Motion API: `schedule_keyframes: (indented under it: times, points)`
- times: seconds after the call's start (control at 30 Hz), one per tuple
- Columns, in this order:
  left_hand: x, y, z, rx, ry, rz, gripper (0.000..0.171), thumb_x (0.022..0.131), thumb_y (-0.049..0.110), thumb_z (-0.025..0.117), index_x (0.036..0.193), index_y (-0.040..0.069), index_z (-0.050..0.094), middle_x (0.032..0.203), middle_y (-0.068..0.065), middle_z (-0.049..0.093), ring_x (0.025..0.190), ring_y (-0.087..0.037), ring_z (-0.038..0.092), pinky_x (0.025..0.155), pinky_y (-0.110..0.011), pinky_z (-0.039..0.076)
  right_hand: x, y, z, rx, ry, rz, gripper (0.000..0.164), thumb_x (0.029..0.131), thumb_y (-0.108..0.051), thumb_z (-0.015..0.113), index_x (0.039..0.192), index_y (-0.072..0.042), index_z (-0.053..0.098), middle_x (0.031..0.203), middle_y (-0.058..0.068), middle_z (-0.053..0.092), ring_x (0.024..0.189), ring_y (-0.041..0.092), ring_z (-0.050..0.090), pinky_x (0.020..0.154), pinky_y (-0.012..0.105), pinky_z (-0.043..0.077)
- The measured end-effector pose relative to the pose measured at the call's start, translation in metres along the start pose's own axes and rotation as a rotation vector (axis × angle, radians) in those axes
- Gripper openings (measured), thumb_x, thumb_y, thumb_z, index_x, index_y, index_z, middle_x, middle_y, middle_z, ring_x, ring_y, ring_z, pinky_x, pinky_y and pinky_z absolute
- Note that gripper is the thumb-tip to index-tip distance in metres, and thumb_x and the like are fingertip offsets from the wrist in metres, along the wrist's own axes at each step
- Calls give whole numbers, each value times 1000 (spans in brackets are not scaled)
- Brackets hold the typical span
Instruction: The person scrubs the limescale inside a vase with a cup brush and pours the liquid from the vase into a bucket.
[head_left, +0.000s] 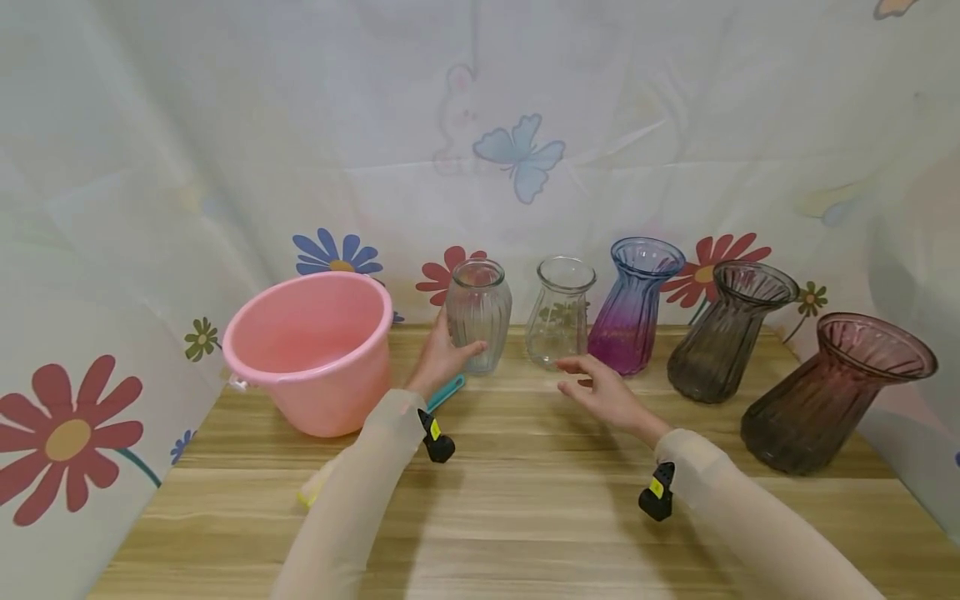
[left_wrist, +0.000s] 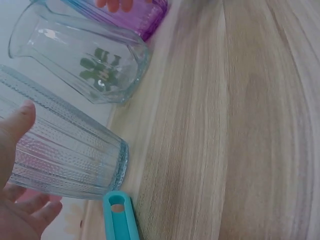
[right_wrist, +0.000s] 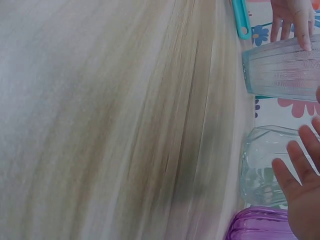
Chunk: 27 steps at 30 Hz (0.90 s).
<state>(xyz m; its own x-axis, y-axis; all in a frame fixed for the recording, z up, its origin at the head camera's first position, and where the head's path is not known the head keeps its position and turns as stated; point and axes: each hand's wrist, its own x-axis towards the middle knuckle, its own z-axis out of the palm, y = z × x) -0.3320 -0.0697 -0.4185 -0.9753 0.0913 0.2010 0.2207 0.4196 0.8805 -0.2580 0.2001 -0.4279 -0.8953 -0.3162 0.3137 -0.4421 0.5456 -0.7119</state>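
A clear, ribbed glass vase (head_left: 482, 310) stands upright on the wood-grain table (head_left: 510, 500), right of the round pink plastic bucket (head_left: 337, 400). The left hand (head_left: 441, 360) lies loosely round its left side, thumb across the front, fingers extended rather than clenched; how firmly it presses, I cannot tell. The right hand (head_left: 603, 396) is unclenched, fingers apart, near a clear, smooth-sided, flared glass vase (head_left: 557, 315). The ribbed vase should prove stiff, fairly heavy and easily chipped; the texture may help, but wet glass would slip. The sides below its rim look the best hold, with a palm on either side. Counted, there are 5 glass vases: 2 clear, 1 blue-to-purple vase (head_left: 633, 308), 1 smoky grey vase (head_left: 718, 337) and 1 rose-brown vase (head_left: 825, 400). There are also 1 bucket, 1 teal looped handle (left_wrist: 120, 220) and 1 yellowish item (head_left: 315, 485), partly hidden by the left sleeve (head_left: 352, 508).
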Motion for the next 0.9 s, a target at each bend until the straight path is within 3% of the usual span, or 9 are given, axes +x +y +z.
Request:
schedule_keyframes:
  times: [0.33, 0.7, 0.9]
  points:
    - [-25, -3, -15, -2, -63, -31, 76, 79, 25, 71, 142, 16, 30, 143, -7, 36, 126, -32, 42, 99, -47, 39, 11, -3, -10, -62, 214, -4, 51, 83, -6, 65, 127, 6, 44, 123, 24, 50, 113, 37, 50, 91, 50, 44]
    - [-64, 1, -21, -55, -175, 98, 65, 81, 16, 69, 137, 4, 37, 139, -16, 41, 122, -39, 45, 97, -50, 40, 44, -7, -27, 31, 154, 190, 78, 89, -27, 58, 145, 1, 11, 149, 22, 19, 135, 38, 24, 105, 49, 29]
    - [-80, 5, -19, -58, -241, 121, 63, 82, 12, 67, 137, 2, 36, 137, -23, 40, 122, -40, 43, 98, -52, 37, 61, -9, -31, 37, 127, 231, 84, 88, -33, 58, 147, -2, 6, 152, 20, 9, 138, 38, 17, 107, 49, 26]
